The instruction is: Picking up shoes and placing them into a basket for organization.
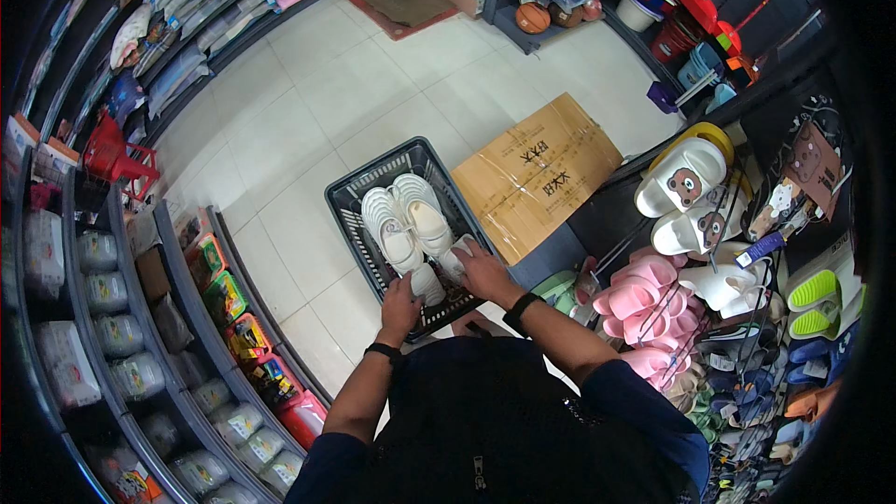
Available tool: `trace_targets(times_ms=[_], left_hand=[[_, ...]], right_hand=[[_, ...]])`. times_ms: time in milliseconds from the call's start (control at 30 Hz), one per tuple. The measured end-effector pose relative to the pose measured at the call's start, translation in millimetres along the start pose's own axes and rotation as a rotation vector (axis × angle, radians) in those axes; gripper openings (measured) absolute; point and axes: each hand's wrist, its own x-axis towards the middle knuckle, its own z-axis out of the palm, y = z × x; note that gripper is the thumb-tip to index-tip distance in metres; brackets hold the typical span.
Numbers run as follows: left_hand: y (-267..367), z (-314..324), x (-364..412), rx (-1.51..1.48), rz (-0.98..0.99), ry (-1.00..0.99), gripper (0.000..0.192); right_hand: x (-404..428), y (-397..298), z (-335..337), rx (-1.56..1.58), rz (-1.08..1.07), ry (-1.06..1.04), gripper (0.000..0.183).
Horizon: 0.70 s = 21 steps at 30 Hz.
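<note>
A black plastic shopping basket (341,208) stands before me, with several white slippers (382,213) inside, laid in rows. My left hand (400,309) reaches over the basket's near left rim and grips the edge of a white slipper (426,285) between thumb and fingers. At the near right corner, my right hand (484,271) has its fingers around another white slipper (455,260). Part of that slipper is hidden under the fingers. Both wrists wear dark bands.
A taped cardboard box (535,175) lies right of the basket. Pink slippers (640,287) and white bear-face slippers (682,178) hang from rack hooks at right. Shelves with clear containers (115,332) line the left. A red plastic chair (115,154) and a doormat (402,3) are farther off.
</note>
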Motion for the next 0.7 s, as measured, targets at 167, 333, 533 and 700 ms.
trace_targets(times_ms=[167, 333, 533, 700], left_hand=[[3.3, 0.2, 13.5, 0.049, -0.157, -0.114, 0.058], [-11.1, -0.7, 5.7, -0.015, -0.161, -0.107, 0.060], [-26.9, -25.3, -16.6, -0.091, -0.163, -0.166, 0.055], [-18.2, -61.1, -25.8, -0.180, -0.251, -0.272, 0.047]], right_hand=[[10.4, 26.8, 23.3, 0.148, -0.036, -0.173, 0.069], [-10.0, 31.2, 12.6, 0.203, -0.039, -0.099, 0.061], [-59.5, 28.0, -1.8, 0.298, 0.034, -0.049, 0.046], [-97.1, 21.8, -3.6, 0.344, 0.110, 0.029, 0.036]])
